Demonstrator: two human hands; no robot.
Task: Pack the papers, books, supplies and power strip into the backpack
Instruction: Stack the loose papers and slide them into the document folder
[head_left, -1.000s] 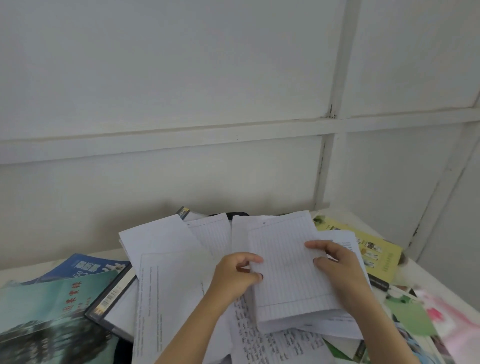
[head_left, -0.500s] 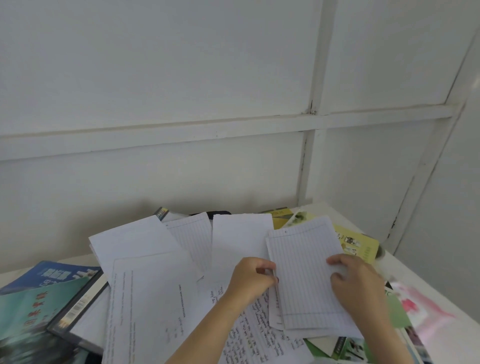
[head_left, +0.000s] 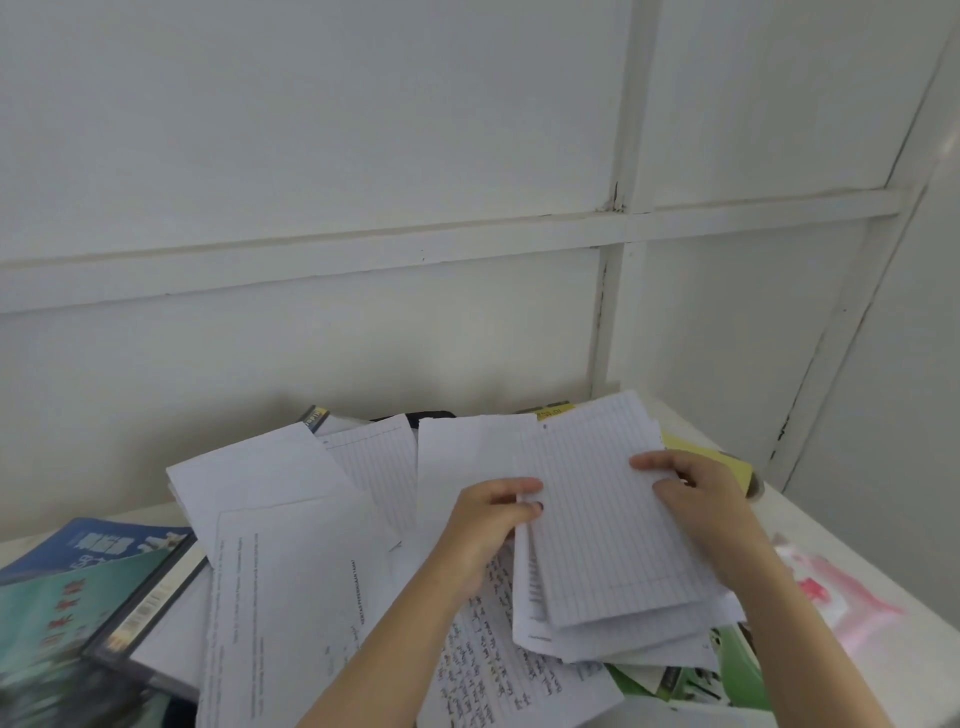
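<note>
Fingers (head_left: 511, 488) of my left hand (head_left: 483, 530) are curling round the left edge of the lined paper stack (head_left: 608, 530), pinching it. My right hand (head_left: 706, 514) is gripping the opposite edge, with its fingertips lying on the top sheet. I am seeing the stack resting over a handwritten sheet (head_left: 493, 670) in the spread of loose papers on the white table (head_left: 831, 540). Books (head_left: 78, 587) are lying at the far left, one partly under a printed sheet (head_left: 291, 597). A pink bag (head_left: 841, 597) is lying to the right.

Printed sheet (head_left: 291, 597): one line appears to read "KERTAS PEPERIKSAAN TAMAT". Blue book (head_left: 78, 545): "50". Remaining print illegible
</note>
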